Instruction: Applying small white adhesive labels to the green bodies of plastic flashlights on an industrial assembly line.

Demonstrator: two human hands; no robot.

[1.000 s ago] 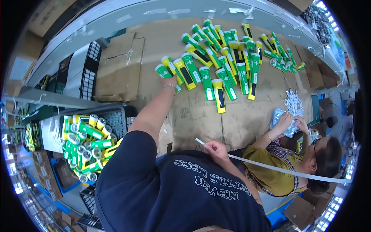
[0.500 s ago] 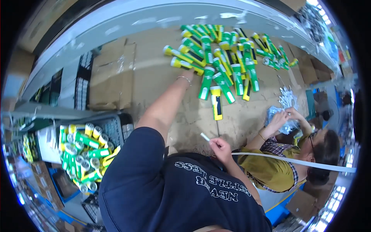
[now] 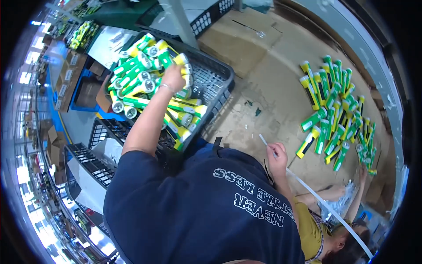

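My left hand [image 3: 174, 78] is in a black plastic crate [image 3: 229, 83] on my left, its fingers closed round a green flashlight [image 3: 165, 58]. Green and yellow flashlights [image 3: 132, 65] fill much of this crate, many with their round lenses showing. In front of my body, my right hand [image 3: 277, 159] pinches a long white strip [image 3: 314, 193]. A short end of the strip sticks out past the fingers, and the long part trails toward the lower right. More flashlights [image 3: 313, 119] lie in a loose pile on the cardboard-covered table [image 3: 246, 145] to the right.
At the lower right a co-worker in an olive top [image 3: 310, 229] has both arms by clear plastic packets [image 3: 343, 203]. A grey post [image 3: 179, 24] rises behind the crate. Another black crate [image 3: 97, 163] stands at my left side. Small dark scraps [image 3: 258, 112] lie on the table.
My view has swung left. My left hand has gone from the flashlights on the table to those in the crate. My right hand still pinches the white strip.
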